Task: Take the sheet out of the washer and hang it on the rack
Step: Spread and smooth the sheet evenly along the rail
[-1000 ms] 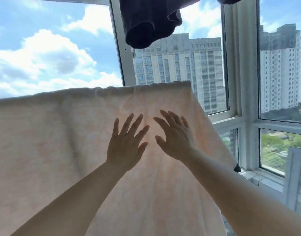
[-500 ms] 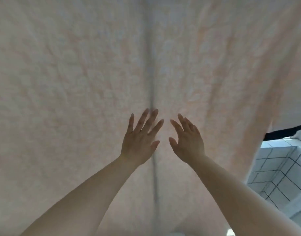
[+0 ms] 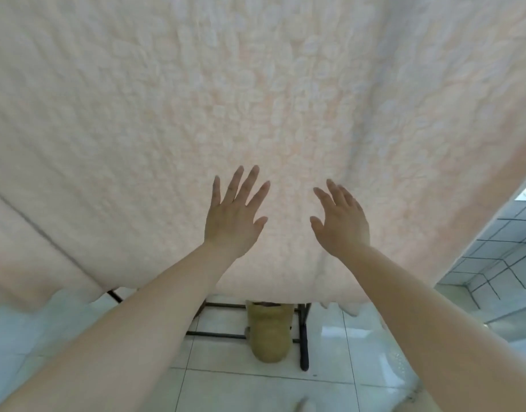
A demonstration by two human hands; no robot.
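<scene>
Both forearms raised, left hand (image 3: pixel 232 217) and right hand (image 3: pixel 342 221) apart, fingers straight and spread, gripping nothing, palms toward the hanging pale peach sheet (image 3: pixel 255 93), contact not determinable; below its hem, black rack (image 3: pixel 304 337) legs and a tan object (image 3: pixel 269 334) on the tiled floor (image 3: pixel 240 391).

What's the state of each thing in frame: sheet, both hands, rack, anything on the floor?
sheet: hanging spread out, lower edge off the floor
left hand: open, fingers spread, flat at the sheet
right hand: open, fingers straight, at the sheet
rack base: black bars standing on the tiles
tan object: on the floor, upright
</scene>
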